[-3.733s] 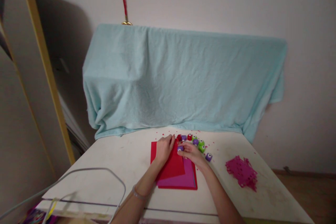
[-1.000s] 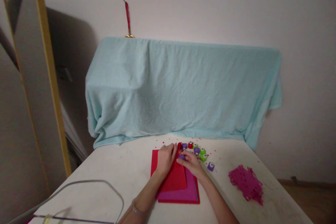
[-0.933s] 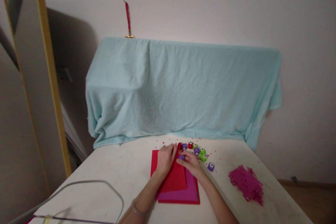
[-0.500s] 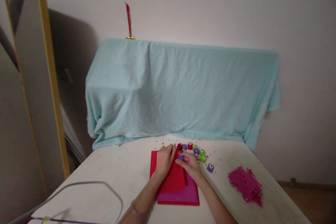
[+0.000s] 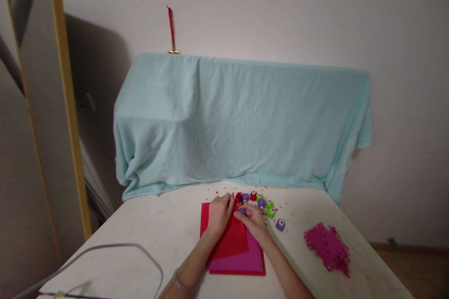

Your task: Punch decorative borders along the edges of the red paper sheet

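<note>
My left hand (image 5: 220, 214) is closed on the upper part of a red paper sheet (image 5: 229, 242), its fingers curled near the sheet's far edge. In my right hand (image 5: 255, 223) is a small purple craft punch (image 5: 242, 212), pinched between thumb and fingers at the right side of that sheet. The fingers partly hide the punch, and I cannot tell whether paper is inside it. Beneath lies a stack with a magenta sheet (image 5: 237, 263) and red paper. Just beyond my hands stand several more punches: a red one (image 5: 253, 195), a purple one (image 5: 261, 203) and a green one (image 5: 270, 212).
A separate purple punch (image 5: 279, 225) lies right of the cluster. Tiny paper bits dot the white table (image 5: 168, 229). At right is a heap of punched magenta paper (image 5: 328, 248). A grey cable (image 5: 119, 245) loops at left; a pale blue cloth (image 5: 242, 121) hangs behind.
Both hands keep nearly the same pose and grip. The whole view has shifted very slightly; no object has clearly moved on the table.
</note>
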A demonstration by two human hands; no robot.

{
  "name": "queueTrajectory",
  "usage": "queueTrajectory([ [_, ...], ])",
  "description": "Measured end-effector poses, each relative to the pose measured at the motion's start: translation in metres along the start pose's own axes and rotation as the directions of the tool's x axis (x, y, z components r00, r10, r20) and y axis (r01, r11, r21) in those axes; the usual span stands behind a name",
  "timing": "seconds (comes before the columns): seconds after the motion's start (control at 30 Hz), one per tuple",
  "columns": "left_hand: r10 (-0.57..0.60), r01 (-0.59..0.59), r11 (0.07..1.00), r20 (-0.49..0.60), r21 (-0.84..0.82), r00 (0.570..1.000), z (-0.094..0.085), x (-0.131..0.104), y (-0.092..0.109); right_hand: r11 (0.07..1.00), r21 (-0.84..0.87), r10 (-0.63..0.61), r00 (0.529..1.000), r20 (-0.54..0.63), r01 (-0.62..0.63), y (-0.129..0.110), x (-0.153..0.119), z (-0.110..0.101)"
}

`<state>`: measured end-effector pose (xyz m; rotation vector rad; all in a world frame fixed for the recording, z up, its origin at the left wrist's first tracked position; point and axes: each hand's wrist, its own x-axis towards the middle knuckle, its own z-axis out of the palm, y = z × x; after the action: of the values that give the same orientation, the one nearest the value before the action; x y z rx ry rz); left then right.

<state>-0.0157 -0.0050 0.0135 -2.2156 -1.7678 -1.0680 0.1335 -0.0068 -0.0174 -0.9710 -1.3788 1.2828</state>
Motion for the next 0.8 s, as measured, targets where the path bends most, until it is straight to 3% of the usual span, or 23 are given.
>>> queueTrajectory([
  [0.23,-0.009,0.009,1.000,0.000,-0.009,1.000,0.004,-0.001,-0.003,0.998,0.050,-0.027,0.999,0.036,0.025,0.002,0.002,-0.001],
  [0.47,-0.015,0.016,1.000,0.021,-0.004,1.000,0.004,0.000,-0.002,1.000,0.020,0.005,0.997,-0.072,-0.004,-0.002,0.005,-0.004],
  [0.8,-0.021,0.022,1.000,0.034,-0.021,0.999,0.003,-0.001,0.001,0.968,0.238,0.113,0.984,-0.136,-0.079,-0.012,0.006,-0.019],
])
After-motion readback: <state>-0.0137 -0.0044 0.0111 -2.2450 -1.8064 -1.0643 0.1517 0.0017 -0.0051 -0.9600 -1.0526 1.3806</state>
